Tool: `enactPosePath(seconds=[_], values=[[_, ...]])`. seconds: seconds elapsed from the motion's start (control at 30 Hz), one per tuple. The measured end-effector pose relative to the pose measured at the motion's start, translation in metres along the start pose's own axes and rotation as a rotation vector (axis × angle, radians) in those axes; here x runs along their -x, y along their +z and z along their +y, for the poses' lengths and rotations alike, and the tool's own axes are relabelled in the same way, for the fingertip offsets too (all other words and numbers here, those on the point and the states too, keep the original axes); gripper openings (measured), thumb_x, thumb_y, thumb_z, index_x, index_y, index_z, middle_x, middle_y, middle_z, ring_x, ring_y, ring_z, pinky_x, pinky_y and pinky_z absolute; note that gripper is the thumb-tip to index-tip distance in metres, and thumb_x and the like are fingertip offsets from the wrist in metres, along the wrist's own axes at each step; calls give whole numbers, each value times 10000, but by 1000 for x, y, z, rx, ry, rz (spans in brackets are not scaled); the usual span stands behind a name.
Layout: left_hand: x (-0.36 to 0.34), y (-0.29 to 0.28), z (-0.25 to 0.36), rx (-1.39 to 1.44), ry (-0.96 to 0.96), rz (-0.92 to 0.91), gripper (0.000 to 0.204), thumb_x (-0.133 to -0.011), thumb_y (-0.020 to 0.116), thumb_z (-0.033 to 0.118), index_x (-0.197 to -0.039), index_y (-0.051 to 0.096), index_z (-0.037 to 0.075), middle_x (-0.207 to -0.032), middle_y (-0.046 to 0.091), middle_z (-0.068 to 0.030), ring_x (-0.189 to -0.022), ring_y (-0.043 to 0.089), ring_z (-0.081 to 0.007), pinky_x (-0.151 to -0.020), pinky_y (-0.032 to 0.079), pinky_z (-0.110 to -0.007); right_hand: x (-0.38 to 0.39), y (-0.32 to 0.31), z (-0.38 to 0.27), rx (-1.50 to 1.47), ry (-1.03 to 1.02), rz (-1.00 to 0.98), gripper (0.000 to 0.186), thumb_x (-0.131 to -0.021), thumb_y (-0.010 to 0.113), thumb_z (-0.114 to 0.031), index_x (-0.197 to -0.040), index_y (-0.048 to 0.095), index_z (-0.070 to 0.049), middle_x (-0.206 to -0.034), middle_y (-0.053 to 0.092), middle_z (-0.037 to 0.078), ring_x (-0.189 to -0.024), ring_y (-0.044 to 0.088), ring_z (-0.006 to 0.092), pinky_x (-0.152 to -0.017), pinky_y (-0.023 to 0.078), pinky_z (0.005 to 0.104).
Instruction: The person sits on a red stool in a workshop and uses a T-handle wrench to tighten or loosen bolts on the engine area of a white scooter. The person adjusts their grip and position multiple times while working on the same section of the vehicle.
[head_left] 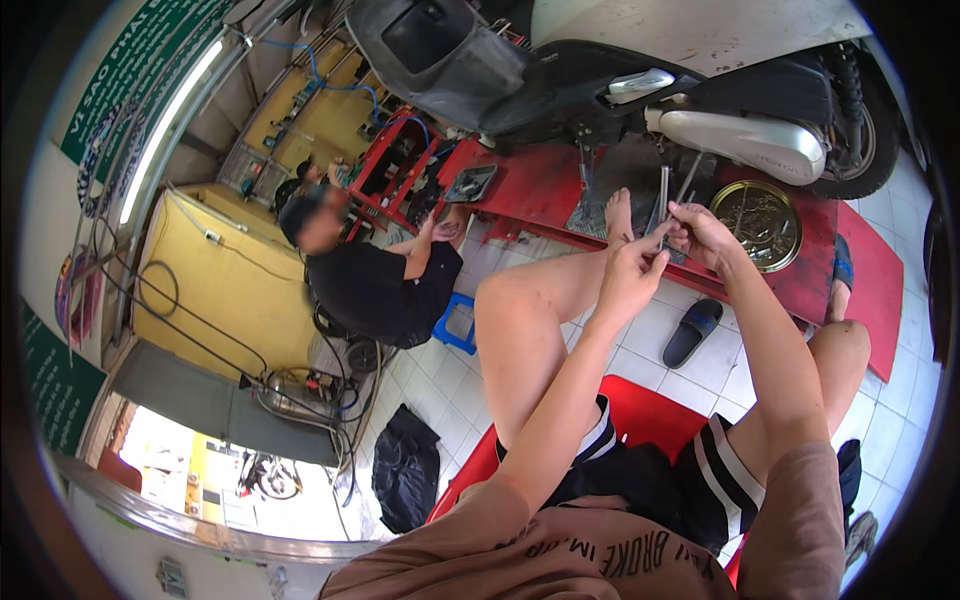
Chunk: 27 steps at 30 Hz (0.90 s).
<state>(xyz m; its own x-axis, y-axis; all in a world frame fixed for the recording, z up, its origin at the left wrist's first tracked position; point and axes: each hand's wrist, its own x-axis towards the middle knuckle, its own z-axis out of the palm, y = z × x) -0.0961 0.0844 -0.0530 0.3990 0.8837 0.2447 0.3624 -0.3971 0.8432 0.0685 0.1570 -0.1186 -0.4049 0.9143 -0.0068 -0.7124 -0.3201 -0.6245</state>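
Observation:
My left hand (pixel 635 270) and my right hand (pixel 703 238) meet in front of me above the edge of the red lift platform (pixel 545 190). The fingers of both are closed. A bright, slim metal bar-shaped tool (pixel 663 190) stands up from my left hand. Out of my right hand's fingers slants a thin metal rod (pixel 689 178), its far end toward the scooter. The exact kind of either tool is unclear, and the fingers hide their lower ends. Close by on the right lies a round, gold-coloured pan (pixel 757 205) with small metal parts and dark liquid in it.
A scooter (pixel 740 140) stands on the platform ahead. My bare foot (pixel 619 212) rests at its edge; a black sandal (pixel 692 333) lies on the tiles. To the left, a person in black (pixel 360 270) sits near a blue stool (pixel 456 324) and a compressor (pixel 290 395).

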Motion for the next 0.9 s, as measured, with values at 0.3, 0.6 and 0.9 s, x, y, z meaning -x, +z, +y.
enactPosePath(seconds=[0.3, 0.6, 0.9], values=[[2, 14, 4, -591, 238, 267, 481, -818, 571, 25, -1284, 533, 135, -879, 558, -175, -753, 586, -339, -656, 485, -419, -4, 4, 4, 24, -3, -13, 247, -951, 524, -206, -753, 473, -66, -668, 438, -19, -548, 344, 54, -489, 311, 204], [-17, 1, -26, -520, 176, 234, 545, -773, 557, -57, -1289, 392, -116, -1242, 455, -317, -1244, 368, -427, -1013, 360, -384, -16, -17, 5, 267, 41, 49, 231, -914, 598, -235, -760, 516, -84, -613, 462, -20, -504, 360, 65, -448, 312, 214], [-4, 30, -55, -107, -484, -86, 346, -955, 476, 212, -807, 584, -82, -566, 627, -143, -455, 624, -227, -477, 512, -346, -7, -13, 21, 198, 191, -42, 230, -894, 619, -192, -720, 537, -67, -618, 476, -20, -530, 395, 84, -507, 370, 233]])
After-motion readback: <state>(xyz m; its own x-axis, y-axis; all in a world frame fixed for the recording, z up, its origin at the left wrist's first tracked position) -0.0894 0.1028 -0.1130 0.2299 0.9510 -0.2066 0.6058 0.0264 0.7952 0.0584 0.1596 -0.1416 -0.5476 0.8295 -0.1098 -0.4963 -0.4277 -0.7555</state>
